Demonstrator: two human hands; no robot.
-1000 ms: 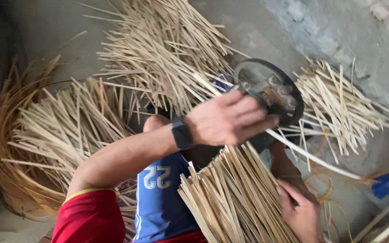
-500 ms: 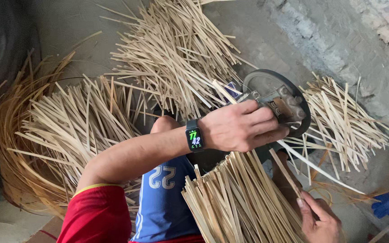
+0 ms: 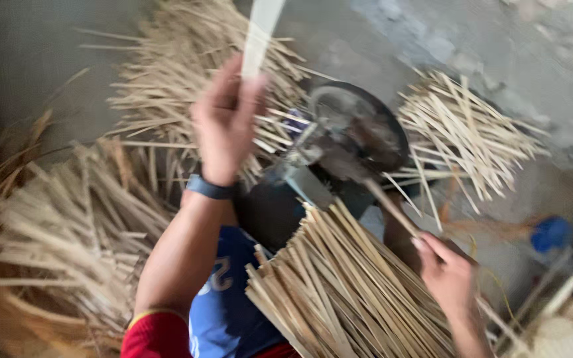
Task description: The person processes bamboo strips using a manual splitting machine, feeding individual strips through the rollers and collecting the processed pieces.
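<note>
Concrete floor, grey and rough, lay under everything, with a pale patched stretch toward the upper right. Against it the left hand was raised, its grip pinched on a pale flat strip that ran up out of view; the strip was blurred, wide and almost white. A dark wristband circled that wrist. The right hand sat low on the right, fingers clenched around a thin stick that slanted up to a round dark machine in the middle of the view.

Just below the machine a bundle of straw-coloured sticks fanned across the lap, over blue shorts and beside a red sleeve. Loose heaps of the same sticks lay around: one behind the left hand, one at the left, one to the right of the machine. A blue object, too blurred to identify, lay at the right. The bundle hid the floor between the two hands.
</note>
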